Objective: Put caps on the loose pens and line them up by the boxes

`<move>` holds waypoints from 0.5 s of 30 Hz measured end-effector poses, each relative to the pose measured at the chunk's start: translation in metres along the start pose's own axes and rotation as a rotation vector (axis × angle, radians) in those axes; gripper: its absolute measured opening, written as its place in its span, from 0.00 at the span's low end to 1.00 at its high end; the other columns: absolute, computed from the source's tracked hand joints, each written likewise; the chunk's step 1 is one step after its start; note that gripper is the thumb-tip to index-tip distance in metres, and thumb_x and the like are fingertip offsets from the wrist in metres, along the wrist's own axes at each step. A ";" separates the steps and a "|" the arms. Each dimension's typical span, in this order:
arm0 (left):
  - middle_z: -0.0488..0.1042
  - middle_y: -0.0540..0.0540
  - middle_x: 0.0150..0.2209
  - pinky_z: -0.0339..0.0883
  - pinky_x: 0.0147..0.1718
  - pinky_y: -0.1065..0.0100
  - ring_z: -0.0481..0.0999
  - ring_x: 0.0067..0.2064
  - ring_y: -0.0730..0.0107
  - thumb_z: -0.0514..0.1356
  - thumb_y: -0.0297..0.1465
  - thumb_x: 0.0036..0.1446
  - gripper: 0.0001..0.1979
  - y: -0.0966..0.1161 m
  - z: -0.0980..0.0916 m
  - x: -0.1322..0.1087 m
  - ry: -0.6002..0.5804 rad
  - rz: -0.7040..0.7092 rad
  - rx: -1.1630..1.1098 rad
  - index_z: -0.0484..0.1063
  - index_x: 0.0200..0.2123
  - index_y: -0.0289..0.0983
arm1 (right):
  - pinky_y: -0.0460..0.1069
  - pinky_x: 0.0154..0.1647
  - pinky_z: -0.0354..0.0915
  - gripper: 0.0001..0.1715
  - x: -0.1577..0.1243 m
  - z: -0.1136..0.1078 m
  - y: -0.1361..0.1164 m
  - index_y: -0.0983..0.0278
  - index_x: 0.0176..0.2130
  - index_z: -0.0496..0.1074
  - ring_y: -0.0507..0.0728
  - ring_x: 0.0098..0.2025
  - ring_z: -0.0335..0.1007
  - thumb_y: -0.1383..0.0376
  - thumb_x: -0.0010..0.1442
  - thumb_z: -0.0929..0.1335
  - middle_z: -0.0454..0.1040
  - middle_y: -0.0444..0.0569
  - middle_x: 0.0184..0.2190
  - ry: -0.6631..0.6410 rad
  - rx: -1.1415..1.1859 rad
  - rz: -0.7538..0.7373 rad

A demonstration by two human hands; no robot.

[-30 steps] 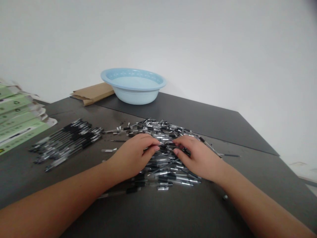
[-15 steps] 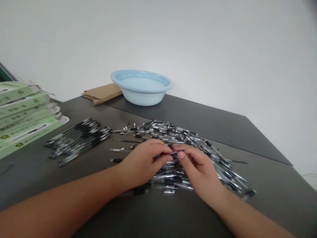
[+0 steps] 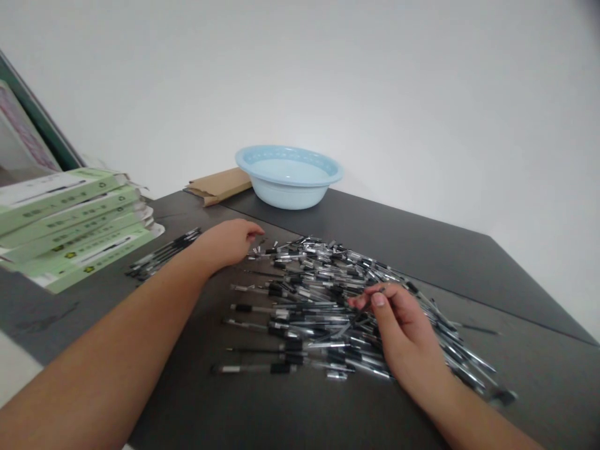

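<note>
My right hand (image 3: 405, 322) pinches a thin dark pen refill (image 3: 360, 312) between thumb and fingers, tilted down to the left above the pile of pens. This wide pile of pen parts (image 3: 314, 300), with clear barrels, black grips and silvery bits, spreads beneath and left of that hand. At the pile's far left edge, my left hand (image 3: 232, 240) hangs over a few small shiny pieces (image 3: 255, 251). Its visible fingers stretch out to the right, and I see nothing in them. Behind the left wrist lies a neat row of pens (image 3: 162, 255), partly hidden.
A light blue basin (image 3: 290, 194) stands at the back on the dark table (image 3: 422, 231). Beside it lies a brown paper packet (image 3: 220, 185). Green and white pen boxes (image 3: 79, 219) are stacked at the left. A white wall rises behind.
My left hand has parted from the right one and moved left and away, to the far left of the pile. My right hand keeps the refill. The view has shifted left.
</note>
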State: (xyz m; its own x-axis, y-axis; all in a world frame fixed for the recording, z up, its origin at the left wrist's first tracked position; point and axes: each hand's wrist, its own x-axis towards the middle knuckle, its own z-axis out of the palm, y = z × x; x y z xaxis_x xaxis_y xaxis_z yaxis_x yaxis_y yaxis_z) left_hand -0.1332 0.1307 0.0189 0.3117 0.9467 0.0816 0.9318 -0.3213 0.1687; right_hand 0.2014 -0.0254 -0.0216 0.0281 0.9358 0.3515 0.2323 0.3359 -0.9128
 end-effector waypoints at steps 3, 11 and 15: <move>0.81 0.43 0.57 0.70 0.59 0.60 0.79 0.57 0.54 0.54 0.34 0.64 0.23 -0.007 0.004 0.000 -0.104 0.056 0.023 0.80 0.57 0.41 | 0.53 0.50 0.73 0.12 -0.002 -0.001 0.001 0.57 0.46 0.73 0.57 0.45 0.81 0.53 0.75 0.66 0.81 0.47 0.38 -0.049 0.021 0.006; 0.80 0.39 0.57 0.68 0.60 0.59 0.78 0.58 0.52 0.52 0.33 0.65 0.23 -0.003 0.021 0.005 -0.146 0.096 0.068 0.78 0.58 0.38 | 0.51 0.50 0.72 0.11 0.000 -0.004 0.005 0.56 0.46 0.73 0.57 0.46 0.80 0.54 0.75 0.66 0.81 0.46 0.39 -0.076 0.004 0.015; 0.79 0.43 0.58 0.67 0.61 0.63 0.77 0.59 0.56 0.53 0.26 0.60 0.26 -0.014 0.023 0.009 -0.142 0.097 0.077 0.78 0.58 0.41 | 0.51 0.52 0.70 0.11 -0.001 -0.004 0.005 0.56 0.46 0.73 0.57 0.47 0.78 0.55 0.76 0.65 0.80 0.46 0.40 -0.112 0.013 0.026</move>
State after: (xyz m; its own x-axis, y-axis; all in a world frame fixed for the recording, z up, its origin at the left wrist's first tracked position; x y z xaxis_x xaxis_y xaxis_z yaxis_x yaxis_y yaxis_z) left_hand -0.1388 0.1442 -0.0057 0.4190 0.9068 -0.0467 0.9058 -0.4138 0.0909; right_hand 0.2060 -0.0248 -0.0255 -0.0749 0.9500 0.3032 0.2198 0.3123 -0.9242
